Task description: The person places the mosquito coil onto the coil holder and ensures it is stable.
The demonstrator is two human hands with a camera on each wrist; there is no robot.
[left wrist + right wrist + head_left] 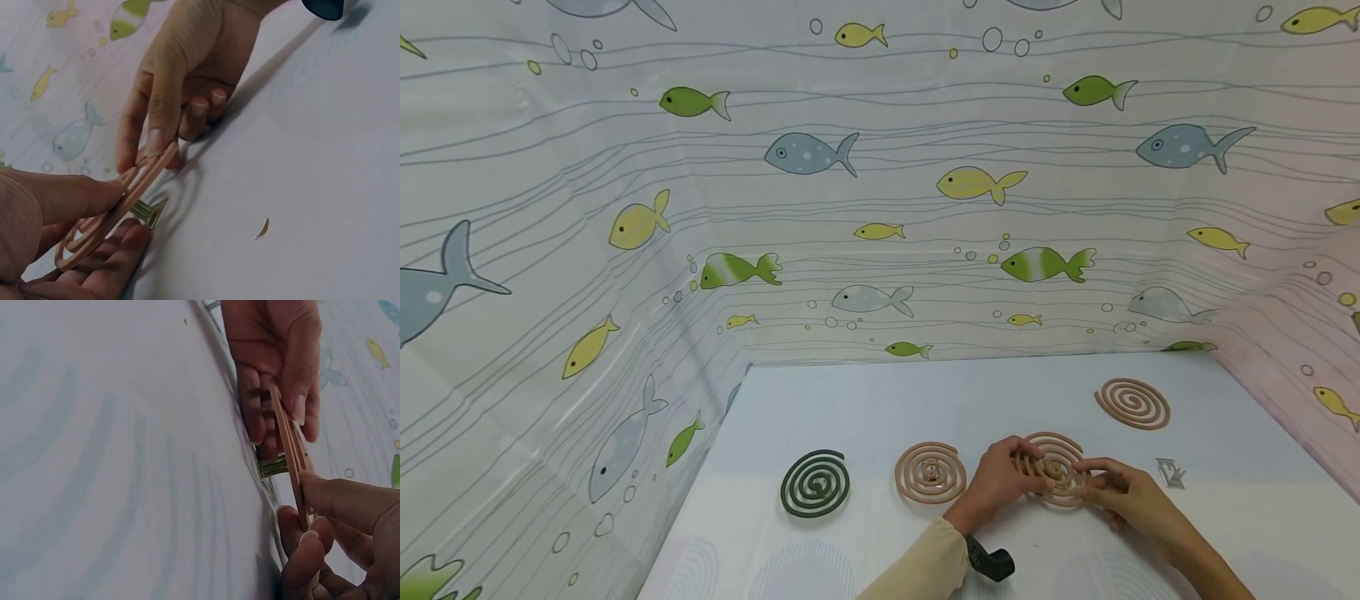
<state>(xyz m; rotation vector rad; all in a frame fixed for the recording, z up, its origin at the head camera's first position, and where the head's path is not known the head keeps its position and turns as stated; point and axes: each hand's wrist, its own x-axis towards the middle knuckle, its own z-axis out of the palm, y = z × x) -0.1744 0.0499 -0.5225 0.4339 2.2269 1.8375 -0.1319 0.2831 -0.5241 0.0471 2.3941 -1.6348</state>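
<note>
Both hands hold a brown mosquito coil [1060,455] by opposite sides, just above the white tabletop. My left hand [998,482] grips its left side, with the thumb on top and the fingers underneath. At the right edge, my right hand [1126,492] pinches the coil between thumb and fingers. Under the coil's middle, a small metal stand [147,212] shows in the left wrist view. The right wrist view shows the coil [290,444] tilted and edge-on, with the stand [275,466] sticking out beneath it.
Left of the hands lie a brown coil [930,472] with a metal stand at its centre and a dark green coil [816,484]. Another brown coil [1133,404] lies at the back right. A flat metal stand [1170,472] is beside my right hand. Fish-patterned sheeting [955,300] surrounds the table.
</note>
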